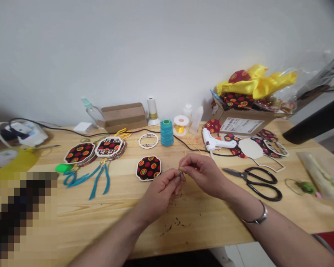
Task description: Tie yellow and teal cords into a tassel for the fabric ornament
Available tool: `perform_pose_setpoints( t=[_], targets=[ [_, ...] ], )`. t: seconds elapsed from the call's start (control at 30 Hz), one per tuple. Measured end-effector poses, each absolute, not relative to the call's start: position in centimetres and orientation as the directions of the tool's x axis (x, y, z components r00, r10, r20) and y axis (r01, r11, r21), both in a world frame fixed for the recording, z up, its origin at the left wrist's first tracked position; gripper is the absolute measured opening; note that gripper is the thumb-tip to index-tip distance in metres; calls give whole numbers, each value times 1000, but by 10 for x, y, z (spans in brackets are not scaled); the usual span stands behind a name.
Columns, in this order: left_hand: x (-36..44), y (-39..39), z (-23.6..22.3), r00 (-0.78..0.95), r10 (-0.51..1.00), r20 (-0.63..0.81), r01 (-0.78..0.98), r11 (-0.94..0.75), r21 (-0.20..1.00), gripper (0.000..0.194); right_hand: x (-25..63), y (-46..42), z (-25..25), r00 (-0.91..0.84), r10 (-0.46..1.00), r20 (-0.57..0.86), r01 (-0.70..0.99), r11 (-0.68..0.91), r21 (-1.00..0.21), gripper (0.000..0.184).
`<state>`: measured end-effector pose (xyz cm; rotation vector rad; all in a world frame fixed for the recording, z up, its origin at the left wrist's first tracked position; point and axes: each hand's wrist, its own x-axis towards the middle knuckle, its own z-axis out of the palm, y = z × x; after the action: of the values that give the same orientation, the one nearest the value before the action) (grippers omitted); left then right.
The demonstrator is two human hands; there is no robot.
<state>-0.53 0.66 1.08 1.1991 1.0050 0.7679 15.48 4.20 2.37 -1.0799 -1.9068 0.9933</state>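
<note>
My left hand [164, 189] and my right hand [202, 172] meet over the middle of the wooden table. Both have their fingers pinched together, tip to tip. A tiny bluish bit shows between the fingertips, too small to name. Just left of them lies a fabric-covered panel [148, 168], dark with red and orange flowers and a pale wooden rim. Behind the hands stands a cone of teal thread [167, 132]. A round wooden lattice frame [148, 141] lies beside the cone. Black-handled scissors [256, 181] rest to the right of my right hand.
A white glue gun [218, 142] with a black cord lies behind my right hand. Stacked fabric panels [80, 152] with teal ribbons [98, 178] are on the left. At the back stand a spool of yellow cord [180, 125] and a cardboard box [241, 120] of fabric.
</note>
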Motion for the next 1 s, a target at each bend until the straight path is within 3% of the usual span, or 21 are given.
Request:
perform_pose_setpoints(
  t=[0.2,0.43,0.73,1.0],
  targets=[
    [-6,7,14,388,854,-347,-138,426,894,15,154,39,22,-312,911,270,379,380,-844,9],
    [-5,8,17,351,834,-425,-305,531,791,13,153,38,22,-304,906,294,406,402,-821,10],
    [-3,8,17,233,871,-433,-158,473,867,33,152,36,25,-403,868,291,384,449,-807,11],
    [-5,8,12,202,913,-355,-72,375,924,31,153,34,22,-461,822,335,451,542,-709,10]
  ],
)
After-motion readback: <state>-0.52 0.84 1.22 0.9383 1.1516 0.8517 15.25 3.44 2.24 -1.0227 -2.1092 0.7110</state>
